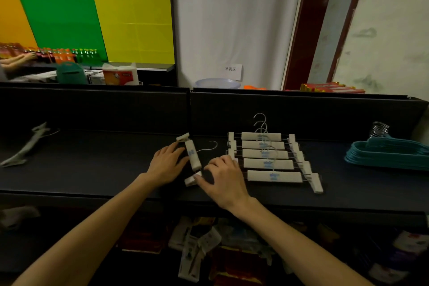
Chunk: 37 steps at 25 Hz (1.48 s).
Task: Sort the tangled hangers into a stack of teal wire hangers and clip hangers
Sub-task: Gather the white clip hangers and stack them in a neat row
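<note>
While both hands touch it, the clip hanger (pixel 193 156) lies between left hand (pixel 165 165) and right hand (pixel 223 179).

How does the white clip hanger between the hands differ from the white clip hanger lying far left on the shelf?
The white clip hanger between the hands is touched by the left hand and right hand; the far-left white clip hanger lies untouched. The first lies beside the row of sorted clip hangers, the other far off. Both rest on the dark shelf.
</note>
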Each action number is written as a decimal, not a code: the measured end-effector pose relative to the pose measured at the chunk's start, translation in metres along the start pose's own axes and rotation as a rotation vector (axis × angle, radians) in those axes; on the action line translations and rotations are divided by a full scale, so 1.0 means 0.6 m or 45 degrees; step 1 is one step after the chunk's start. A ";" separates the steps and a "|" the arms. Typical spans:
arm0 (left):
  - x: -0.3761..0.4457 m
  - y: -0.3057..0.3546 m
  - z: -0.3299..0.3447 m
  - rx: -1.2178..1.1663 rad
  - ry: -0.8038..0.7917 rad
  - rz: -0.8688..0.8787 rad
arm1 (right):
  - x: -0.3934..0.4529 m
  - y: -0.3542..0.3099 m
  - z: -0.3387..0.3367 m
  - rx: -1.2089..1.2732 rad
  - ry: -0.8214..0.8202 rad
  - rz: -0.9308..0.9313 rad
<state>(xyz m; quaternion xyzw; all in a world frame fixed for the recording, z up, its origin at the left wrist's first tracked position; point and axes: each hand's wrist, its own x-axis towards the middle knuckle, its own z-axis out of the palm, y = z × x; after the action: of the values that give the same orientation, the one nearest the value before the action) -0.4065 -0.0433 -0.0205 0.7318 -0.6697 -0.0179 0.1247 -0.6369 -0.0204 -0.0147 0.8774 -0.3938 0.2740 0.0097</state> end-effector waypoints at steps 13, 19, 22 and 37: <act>0.087 -0.064 0.029 -0.557 0.107 0.051 | 0.061 -0.020 0.017 0.580 0.012 0.570; 0.130 -0.009 0.023 -1.061 0.123 0.114 | 0.048 0.090 -0.063 1.026 0.300 0.709; 0.152 0.043 0.002 -1.213 0.181 0.165 | 0.047 0.161 -0.121 1.284 0.336 0.791; 0.210 0.201 0.008 -1.423 0.229 0.187 | 0.059 0.489 -0.172 1.069 0.081 0.677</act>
<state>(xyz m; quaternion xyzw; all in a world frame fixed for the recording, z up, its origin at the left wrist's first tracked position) -0.5120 -0.1765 0.0177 0.5048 -0.5945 -0.2984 0.5502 -0.8711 -0.2230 0.0317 0.6660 -0.4592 0.4285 -0.4025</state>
